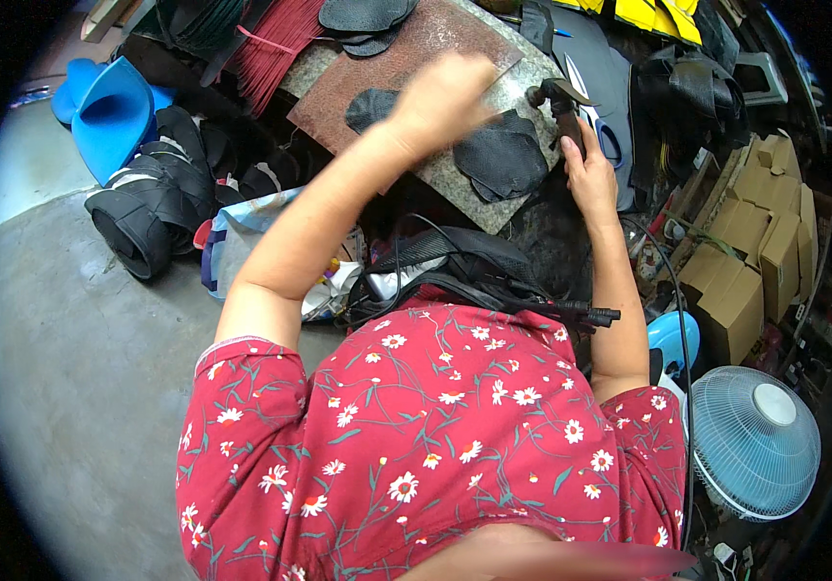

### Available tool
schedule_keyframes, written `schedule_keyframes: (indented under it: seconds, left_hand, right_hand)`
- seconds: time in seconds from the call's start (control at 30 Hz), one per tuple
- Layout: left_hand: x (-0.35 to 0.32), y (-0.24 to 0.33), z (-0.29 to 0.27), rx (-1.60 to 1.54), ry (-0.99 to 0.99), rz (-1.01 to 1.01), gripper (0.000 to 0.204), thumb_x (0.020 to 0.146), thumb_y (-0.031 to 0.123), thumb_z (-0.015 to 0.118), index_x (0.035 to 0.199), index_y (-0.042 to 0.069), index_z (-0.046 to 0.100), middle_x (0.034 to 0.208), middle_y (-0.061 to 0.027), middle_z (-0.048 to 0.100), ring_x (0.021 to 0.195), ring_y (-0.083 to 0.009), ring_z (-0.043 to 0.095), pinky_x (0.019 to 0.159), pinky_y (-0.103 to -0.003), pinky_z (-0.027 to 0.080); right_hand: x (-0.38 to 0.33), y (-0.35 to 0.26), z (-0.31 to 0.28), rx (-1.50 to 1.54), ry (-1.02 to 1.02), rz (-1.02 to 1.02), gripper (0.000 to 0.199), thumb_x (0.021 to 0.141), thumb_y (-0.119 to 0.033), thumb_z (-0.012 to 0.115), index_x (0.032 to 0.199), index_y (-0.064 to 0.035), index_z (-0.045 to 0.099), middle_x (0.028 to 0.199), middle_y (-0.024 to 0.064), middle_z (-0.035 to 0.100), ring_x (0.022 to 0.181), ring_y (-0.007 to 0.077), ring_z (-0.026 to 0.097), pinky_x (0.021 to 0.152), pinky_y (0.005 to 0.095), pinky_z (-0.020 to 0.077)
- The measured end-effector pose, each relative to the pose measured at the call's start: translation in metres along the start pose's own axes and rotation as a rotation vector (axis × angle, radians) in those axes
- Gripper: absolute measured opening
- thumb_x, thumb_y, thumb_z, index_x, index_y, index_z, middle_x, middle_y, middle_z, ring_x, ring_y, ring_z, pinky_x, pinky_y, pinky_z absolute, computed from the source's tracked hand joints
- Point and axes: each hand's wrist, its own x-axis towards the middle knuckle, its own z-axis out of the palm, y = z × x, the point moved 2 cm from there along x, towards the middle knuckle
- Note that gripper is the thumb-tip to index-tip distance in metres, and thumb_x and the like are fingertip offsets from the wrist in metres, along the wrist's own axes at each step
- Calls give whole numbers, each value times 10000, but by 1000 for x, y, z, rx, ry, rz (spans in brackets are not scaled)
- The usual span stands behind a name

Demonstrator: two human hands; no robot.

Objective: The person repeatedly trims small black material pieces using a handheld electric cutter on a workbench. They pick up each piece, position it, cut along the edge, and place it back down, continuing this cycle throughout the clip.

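My right hand [591,180] is wrapped round the handle of a hammer [565,114], which it holds up at the right edge of the work surface. Over the middle of that surface is my left hand [443,105], smeared by motion, so its fingers cannot be made out. Just right of it lies a stack of black textured pieces [500,158], and partly behind its wrist another black piece [368,108]. More black pieces [366,17] sit at the far edge. Under them are a reddish-brown board [338,79] and a speckled stone slab [523,89].
Scissors [611,143] with blue handles lie beside the hammer. A bundle of red strands [278,53] is at the far left, near blue curved shapes [114,114] and black rolled pieces [145,208]. Cardboard boxes [740,257] and a fan [755,441] stand at the right.
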Motion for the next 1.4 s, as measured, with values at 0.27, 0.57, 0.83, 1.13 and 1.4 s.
schedule_keyframes:
  seconds: [0.27, 0.57, 0.83, 1.13, 1.4]
  left_hand:
    - [-26, 36, 50, 25, -93, 270, 395, 657, 216, 779, 957, 97, 552, 905, -52, 586, 907, -256, 565, 742, -387, 423]
    - [-13, 17, 42, -229, 49, 202, 140, 748, 89, 619, 867, 89, 546, 772, -94, 596, 797, -322, 593, 694, -435, 493]
    - [9, 5, 30, -250, 152, 133, 152, 761, 42, 645, 881, 73, 558, 786, -110, 627, 767, -329, 642, 651, -400, 511]
    - [60, -63, 35, -135, 218, -92, 230, 793, 73, 674, 947, 27, 510, 876, -205, 624, 870, -405, 622, 726, -459, 492]
    - [79, -73, 35, -203, 53, 72, 209, 815, 44, 613, 1013, 40, 548, 891, -191, 647, 898, -390, 634, 746, -462, 503]
  right_hand:
    - [4, -5, 1, 594, -51, 30, 383, 935, -312, 613, 1229, -67, 589, 599, -18, 519, 447, 46, 449, 424, 225, 373]
    - [25, -23, -3, 673, 4, -71, 337, 937, -280, 619, 1162, -30, 606, 610, -19, 531, 460, 49, 468, 429, 212, 381]
    - [27, -29, -8, 696, 45, -77, 373, 933, -269, 626, 1197, -8, 590, 619, -16, 536, 466, 56, 474, 438, 219, 386]
    - [27, -26, -7, 379, 36, -73, 431, 907, -349, 633, 1260, -108, 585, 728, 63, 658, 569, 149, 618, 545, 291, 476]
    - [29, -46, -10, 109, 136, -183, 426, 919, -380, 577, 1293, -178, 570, 904, 123, 660, 828, 279, 634, 727, 371, 495]
